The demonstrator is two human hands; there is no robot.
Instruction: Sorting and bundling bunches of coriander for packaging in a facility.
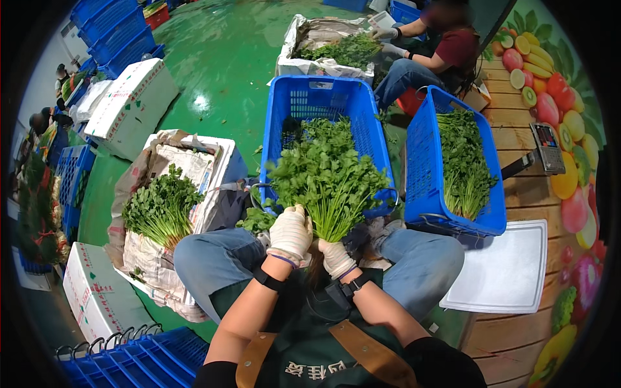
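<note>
A leafy bunch of cilantro-like greens [335,208] fans out over the near end of a blue plastic crate [325,83]. Gloved in white, my right hand [335,257] is closed around the root end of its stems. My left hand [291,233], gloved too, presses its fingers against the left side of the stems; whether it grips part of the bunch is hard to make out. Similar greens [162,208] lie on paper lining a white foam box [225,145] at my left. More bunches [465,165] fill a tilted blue crate [422,194] at my right.
Across from me, a seated person in gloves [451,48] handles greens in another lined foam box [325,68]. A white foam lid [499,271] lies at right, below a scale display [548,145]. Blue crates [145,359] stand at lower left, near closed foam boxes [102,291].
</note>
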